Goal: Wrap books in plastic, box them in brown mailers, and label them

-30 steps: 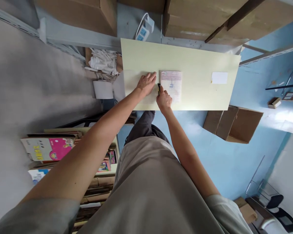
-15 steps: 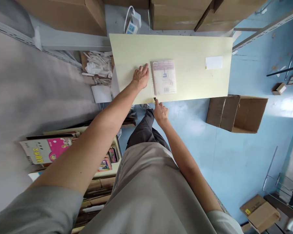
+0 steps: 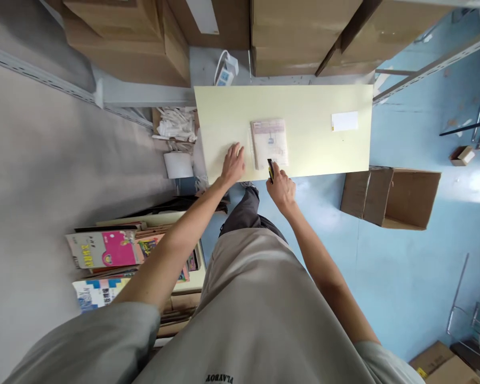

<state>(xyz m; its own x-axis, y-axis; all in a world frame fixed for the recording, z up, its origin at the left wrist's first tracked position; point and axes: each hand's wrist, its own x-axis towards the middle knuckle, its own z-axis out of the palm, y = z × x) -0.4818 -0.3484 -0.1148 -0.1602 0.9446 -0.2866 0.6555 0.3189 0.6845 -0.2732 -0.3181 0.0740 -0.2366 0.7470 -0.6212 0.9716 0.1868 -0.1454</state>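
Note:
My right hand (image 3: 281,188) is closed around a black and yellow utility knife (image 3: 270,169), held at the front edge of the cream tabletop (image 3: 324,152). The knife's tip is over or close to the lower part of a thin pinkish-white packet (image 3: 270,141), which looks wrapped in clear plastic. Resting on the tabletop left of the packet is my left hand (image 3: 233,163), fingers stretched forward and nothing in them. A narrow clear strip runs along the packet's left side. Farther right lies a white card (image 3: 344,121).
Behind the tabletop stand cardboard boxes (image 3: 304,37) and a white power strip (image 3: 225,74). An open carton (image 3: 392,197) sits on the blue floor at right. At left are a box of white scraps (image 3: 176,124), a white roll (image 3: 178,165) and stacked magazines (image 3: 112,249).
My right hand with the utility knife has moved from the tabletop's front edge rightward, towards the packet's lower part. My left hand has drawn back towards me. The camera view has shifted.

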